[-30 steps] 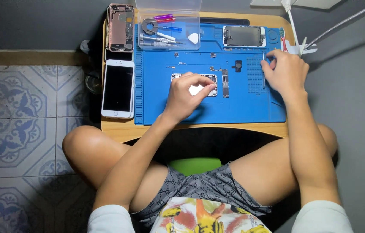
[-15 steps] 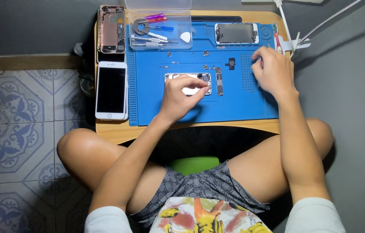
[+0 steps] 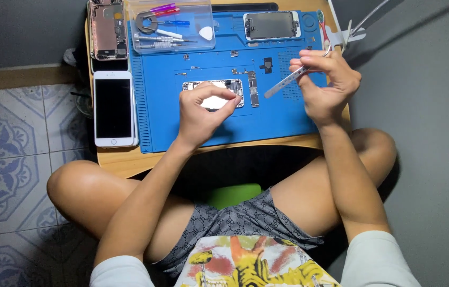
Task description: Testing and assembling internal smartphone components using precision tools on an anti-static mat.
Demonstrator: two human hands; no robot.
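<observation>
Seen from above, seated cross-legged at a small wooden surface (image 3: 129,162) covered by a blue repair mat (image 3: 277,125). Left hand (image 3: 200,114) resting over a small opened phone chassis (image 3: 206,86) near the middle of the mat, thumb and forefinger curled together in a pinch just above it; whether anything sits between those fingers cannot be told. Right hand (image 3: 325,79) raised over the mat's right side, fingers pressed together around the upper end of metal tweezers (image 3: 287,82), tips angled down and left toward a narrow circuit board (image 3: 253,90) lying just beside the chassis. Farther back on the mat, a detached phone screen (image 3: 271,25) and, to its left, a clear plastic tray (image 3: 172,26) holding screwdrivers, a white pick and a roll of tape. Off the mat's left edge, a white smartphone (image 3: 114,109) lying face up, dark screen, with a gutted phone housing (image 3: 107,29) behind it. Patterned floor tiles (image 3: 6,154) at left.
</observation>
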